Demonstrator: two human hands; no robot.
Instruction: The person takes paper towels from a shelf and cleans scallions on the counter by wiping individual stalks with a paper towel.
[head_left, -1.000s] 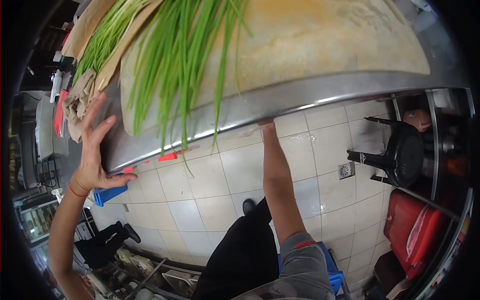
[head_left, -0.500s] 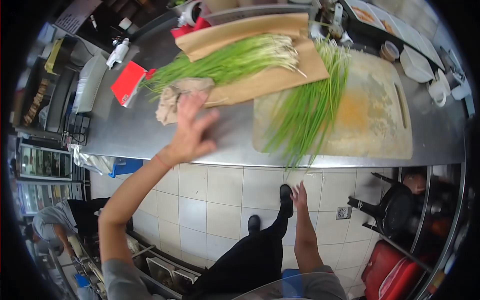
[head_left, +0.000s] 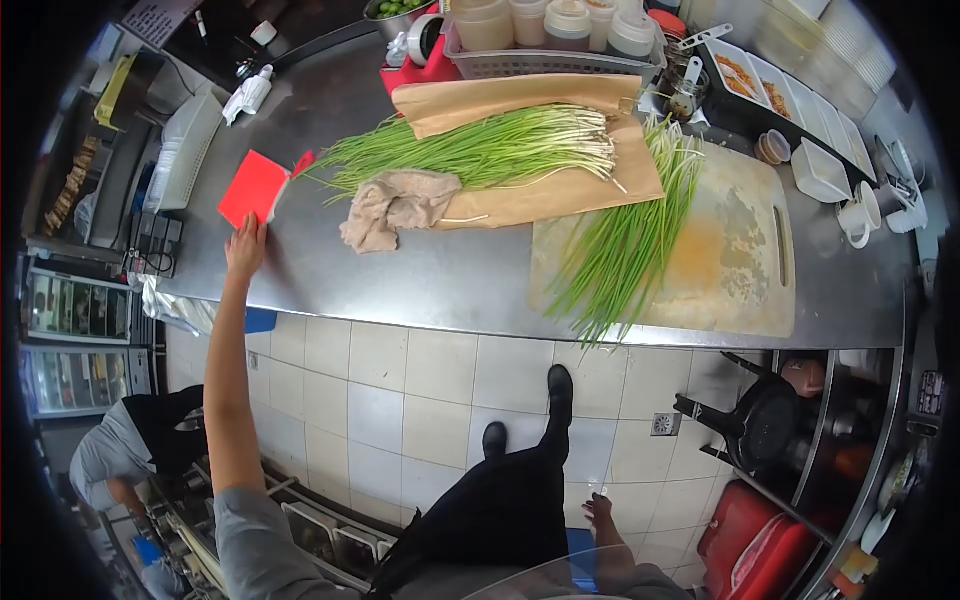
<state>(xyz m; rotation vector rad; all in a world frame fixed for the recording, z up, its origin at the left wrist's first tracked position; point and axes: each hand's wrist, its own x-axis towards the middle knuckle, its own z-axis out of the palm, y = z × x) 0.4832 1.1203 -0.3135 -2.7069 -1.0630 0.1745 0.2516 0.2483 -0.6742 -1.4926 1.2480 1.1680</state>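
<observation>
My left hand (head_left: pixel 245 246) reaches to the left part of the steel counter, its fingers stretched onto the lower edge of a red booklet (head_left: pixel 253 188). My right hand (head_left: pixel 598 510) hangs low over the floor, fingers loosely apart, holding nothing visible. A crumpled beige cloth (head_left: pixel 397 205) lies right of my left hand. Beyond it, a bunch of green garlic chives or thin scallions (head_left: pixel 480 145) rests on brown paper (head_left: pixel 520 205). A second green bunch (head_left: pixel 628 250) lies across the worn cutting board (head_left: pixel 745 250), its tips over the counter's front edge.
A basket of bottles and tubs (head_left: pixel 560 62) stands at the back. White food containers (head_left: pixel 822 172) and a white cup (head_left: pixel 858 215) are at the right. Frying pans (head_left: pixel 768 420) sit on the shelf below. Another person (head_left: pixel 125 450) bends at the lower left.
My left hand has moved left from the beige cloth to the red booklet. My right hand has dropped lower. The view has shifted slightly, showing more of the counter's back.
</observation>
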